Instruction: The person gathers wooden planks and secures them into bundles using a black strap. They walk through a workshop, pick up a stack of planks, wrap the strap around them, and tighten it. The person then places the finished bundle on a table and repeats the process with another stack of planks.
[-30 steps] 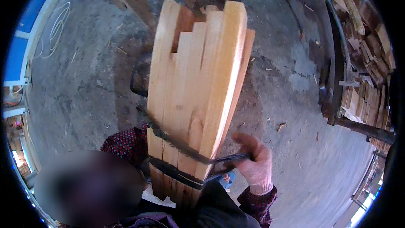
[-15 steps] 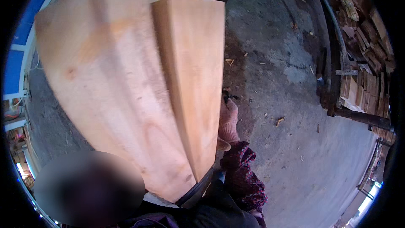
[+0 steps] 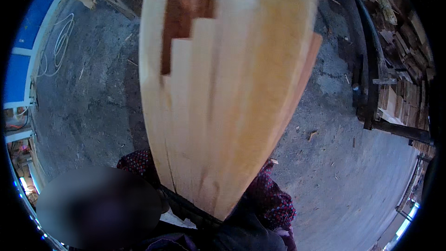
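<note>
1. Since the frame half a second earlier, the bundle of boards (image 3: 204, 125) has turned from broad faces to narrow edges, and the right hand has passed out of sight.
2. The bundle is tilted centrally before the person's body, its stepped ends farthest away.
3. A dark strap (image 3: 191, 209) crosses the near end. Good practice, by judgement: align the boards, then draw the strap flat and snug across the grain.
4. The left sleeve (image 3: 137, 163) and right sleeve (image 3: 274, 197) flank the bundle. Both hands are hidden; whether the fingers spread or pinch cannot be told. Support from both sides should limit sway.
5. Beyond: concrete floor (image 3: 325, 167), coiled white cable (image 3: 62, 44) at left, stacked timber (image 3: 406, 100) at right.
</note>
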